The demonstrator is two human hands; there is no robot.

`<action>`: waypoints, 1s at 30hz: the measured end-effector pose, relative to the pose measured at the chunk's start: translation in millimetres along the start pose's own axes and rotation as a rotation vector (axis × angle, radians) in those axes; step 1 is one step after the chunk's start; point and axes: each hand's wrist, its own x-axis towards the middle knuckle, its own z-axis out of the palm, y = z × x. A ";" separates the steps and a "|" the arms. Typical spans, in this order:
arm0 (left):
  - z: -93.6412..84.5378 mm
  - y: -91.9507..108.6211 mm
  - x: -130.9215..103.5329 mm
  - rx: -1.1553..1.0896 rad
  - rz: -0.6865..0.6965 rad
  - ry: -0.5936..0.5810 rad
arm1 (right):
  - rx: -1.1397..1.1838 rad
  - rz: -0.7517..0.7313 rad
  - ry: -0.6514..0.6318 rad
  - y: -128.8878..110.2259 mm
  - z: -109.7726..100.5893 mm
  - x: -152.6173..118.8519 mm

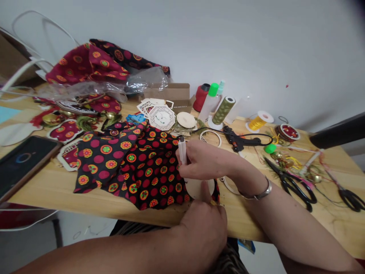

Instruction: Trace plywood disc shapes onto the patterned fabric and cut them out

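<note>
A white marker pen (pixel 183 152) with a dark top end stands almost upright in my right hand (pixel 199 160), whose fingers are closed round it. Its lower tip meets the left rim of a pale round disc (pixel 196 189). My left hand (pixel 203 219) holds the disc down from the near side, index finger stretched over it and the other fingers curled. Beneath the disc lies black patterned cloth (pixel 154 167) with red dots and flowers, spread rumpled to the left. Part of the disc is hidden by my hands.
Scissors (pixel 293 182), a glue gun (pixel 235 139) and a yellow thread spool (pixel 259 121) lie to the right. Behind are a green-capped bottle (pixel 209 101) and octagonal wooden pieces (pixel 162 117). On the left are a phone (pixel 27 161) and more patterned cloth (pixel 88 62). The table's front edge is close.
</note>
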 end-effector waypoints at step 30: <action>-5.0 -3.9 -3.0 0.089 0.084 -0.028 | 0.066 -0.003 0.033 9.4 3.1 -3.9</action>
